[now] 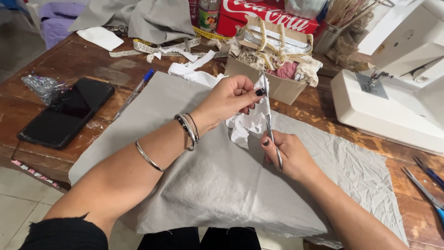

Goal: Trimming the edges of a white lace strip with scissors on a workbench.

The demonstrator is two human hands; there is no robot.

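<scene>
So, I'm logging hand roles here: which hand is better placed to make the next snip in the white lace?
Right hand: it holds the scissors, blades at the white lace. Left hand pinches the lace.

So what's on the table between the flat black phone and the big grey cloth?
In the head view, a thin pen with a blue cap lies on the wooden table between the black phone and the grey cloth.

Left hand (230,99) pinching; right hand (289,155) fisted.
</scene>
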